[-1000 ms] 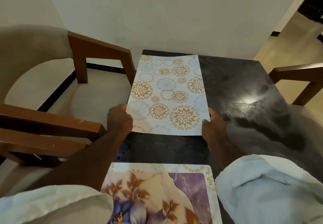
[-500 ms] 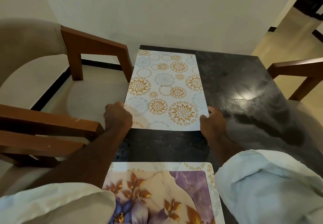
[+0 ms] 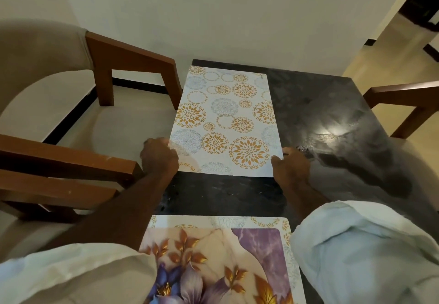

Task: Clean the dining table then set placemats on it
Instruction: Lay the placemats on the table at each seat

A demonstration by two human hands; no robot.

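1. Placemat [image 3: 225, 123], white with gold and grey medallions, lies flat on the dark counter [image 3: 320, 104] along its far left edge, beside a wooden chair [image 3: 133, 54].
2. The left grip [image 3: 160, 156] curls around its near-left corner; the right grip [image 3: 291, 168] pinches the near-right corner.
3. A floral placemat [image 3: 213, 256] lies nearer, apart.

Both hands, left hand [image 3: 159, 155] and right hand [image 3: 291, 167], grip the near corners of a medallion-patterned placemat [image 3: 225, 123] lying flat on the dark table [image 3: 332, 118].
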